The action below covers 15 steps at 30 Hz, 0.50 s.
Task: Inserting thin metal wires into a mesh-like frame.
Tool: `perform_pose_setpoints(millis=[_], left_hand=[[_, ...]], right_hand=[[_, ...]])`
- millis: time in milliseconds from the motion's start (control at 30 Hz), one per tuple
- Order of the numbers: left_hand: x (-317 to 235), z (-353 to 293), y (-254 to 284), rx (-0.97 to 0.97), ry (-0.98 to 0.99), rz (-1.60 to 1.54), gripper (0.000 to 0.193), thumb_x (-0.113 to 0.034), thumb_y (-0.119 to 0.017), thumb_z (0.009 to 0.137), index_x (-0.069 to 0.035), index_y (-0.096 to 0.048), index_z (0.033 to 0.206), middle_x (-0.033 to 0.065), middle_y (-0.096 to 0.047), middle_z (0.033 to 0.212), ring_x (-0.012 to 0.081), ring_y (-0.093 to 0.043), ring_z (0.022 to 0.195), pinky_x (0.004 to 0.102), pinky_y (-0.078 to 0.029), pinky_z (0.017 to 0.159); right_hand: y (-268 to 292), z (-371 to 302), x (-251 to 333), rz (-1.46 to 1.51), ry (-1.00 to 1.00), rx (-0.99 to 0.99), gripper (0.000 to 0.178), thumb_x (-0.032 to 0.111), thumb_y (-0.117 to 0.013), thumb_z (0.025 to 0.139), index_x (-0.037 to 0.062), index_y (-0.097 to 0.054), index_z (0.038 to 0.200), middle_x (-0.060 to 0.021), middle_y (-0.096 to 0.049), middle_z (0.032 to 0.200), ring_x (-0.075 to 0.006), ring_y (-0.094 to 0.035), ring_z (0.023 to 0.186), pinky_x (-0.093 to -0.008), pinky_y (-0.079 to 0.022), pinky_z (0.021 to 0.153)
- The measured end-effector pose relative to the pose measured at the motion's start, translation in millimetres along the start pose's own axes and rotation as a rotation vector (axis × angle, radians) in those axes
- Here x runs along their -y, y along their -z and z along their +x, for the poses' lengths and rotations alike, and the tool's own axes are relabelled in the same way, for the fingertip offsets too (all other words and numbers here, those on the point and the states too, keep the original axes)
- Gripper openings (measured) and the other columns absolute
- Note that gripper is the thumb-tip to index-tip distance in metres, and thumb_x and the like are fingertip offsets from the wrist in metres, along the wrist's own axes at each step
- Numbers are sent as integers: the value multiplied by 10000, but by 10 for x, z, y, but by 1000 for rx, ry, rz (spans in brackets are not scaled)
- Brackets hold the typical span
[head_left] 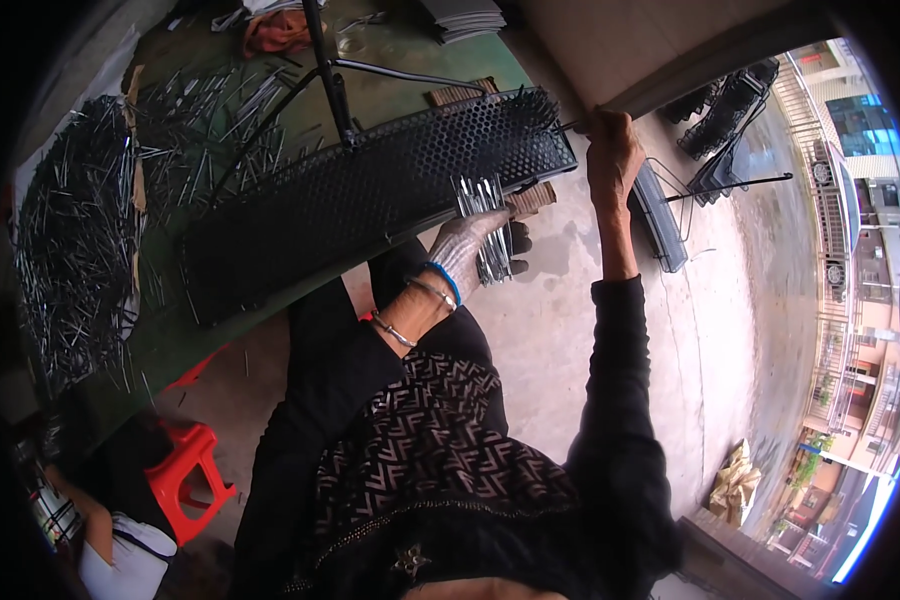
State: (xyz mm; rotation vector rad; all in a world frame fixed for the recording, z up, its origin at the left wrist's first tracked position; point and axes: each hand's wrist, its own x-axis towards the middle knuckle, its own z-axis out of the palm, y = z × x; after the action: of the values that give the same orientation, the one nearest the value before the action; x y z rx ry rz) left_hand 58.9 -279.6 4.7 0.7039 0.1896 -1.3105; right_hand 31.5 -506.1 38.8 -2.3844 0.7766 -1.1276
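Note:
A long black perforated metal panel (pixel 370 170) with honeycomb holes lies across the green table, its right end sticking out past the edge. Dark spiky pieces (pixel 535 110) crowd its far right corner. My left hand (pixel 455 240), in a pale glove with dark fingertips, is closed round a bundle of thin silvery metal rods (pixel 492 262) against the panel's near edge. My bare right hand (pixel 615 150) is pinched at the panel's right end. A thin metal rod (pixel 570 126) shows between its fingers and the panel; most of it is hidden.
Loose rods (pixel 195 130) and a dense heap (pixel 75 240) cover the left of the table (pixel 160 345). A black metal frame (pixel 335 90) rises behind the panel. Finished-looking black racks (pixel 660 215) stand on the floor at right. A red stool (pixel 190 480) and another person's arm (pixel 95 525) are lower left.

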Motion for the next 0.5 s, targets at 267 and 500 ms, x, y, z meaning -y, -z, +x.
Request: perform_pose_setpoints(millis=[267, 500], left_hand=[[-21, -54, -44, -4, -32, 27, 215, -192, -601, 909, -23, -592, 1041, 75, -639, 836, 171, -649, 744, 356, -591, 657], [-56, -77, -57, -38, -48, 95, 194, -196, -612, 906, -18, -615, 985, 60, -635, 790, 139, -616, 658, 286, -550, 573]], right_hand=[[42, 105, -71, 117, -34, 120, 94, 109, -549, 904, 35, -601, 931, -66, -692, 721, -168, -667, 695, -284, -489, 628], [44, 131, -107, 208, 19, 314, 117, 63, -511, 898, 14, -616, 918, -132, -681, 819, -214, -680, 743, -321, -507, 662]])
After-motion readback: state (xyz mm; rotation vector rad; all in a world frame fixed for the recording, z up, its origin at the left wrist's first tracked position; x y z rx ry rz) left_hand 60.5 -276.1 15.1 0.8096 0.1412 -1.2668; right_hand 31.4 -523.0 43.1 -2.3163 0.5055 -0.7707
